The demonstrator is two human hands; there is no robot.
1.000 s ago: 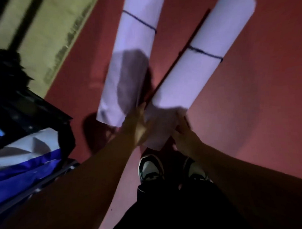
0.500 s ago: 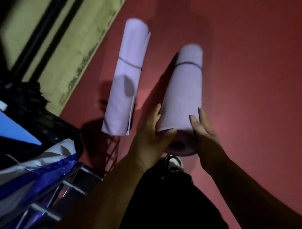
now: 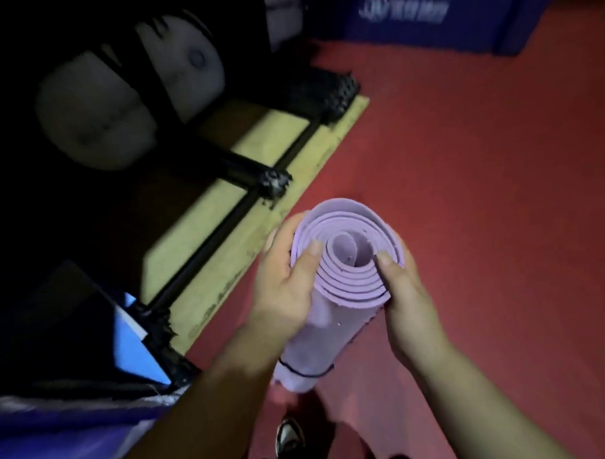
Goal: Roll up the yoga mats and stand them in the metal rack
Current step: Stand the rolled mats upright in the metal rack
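Curled the fingers (image 3: 272,239) of the left hand (image 3: 282,285) round one side of a rolled lilac yoga mat (image 3: 347,262), with the thumb laid across its spiral end; gripped the opposite side with the right hand (image 3: 410,308), thumb likewise on the coils. Held the roll roughly upright above the red floor (image 3: 481,188), spiral end towards the camera, with a thin dark band (image 3: 306,372) round its lower part; kept it just right of a black metal rack (image 3: 205,246) standing on a pale board (image 3: 325,139); glimpsed a blue pad (image 3: 424,19) beyond and a shoe (image 3: 288,436) beneath.
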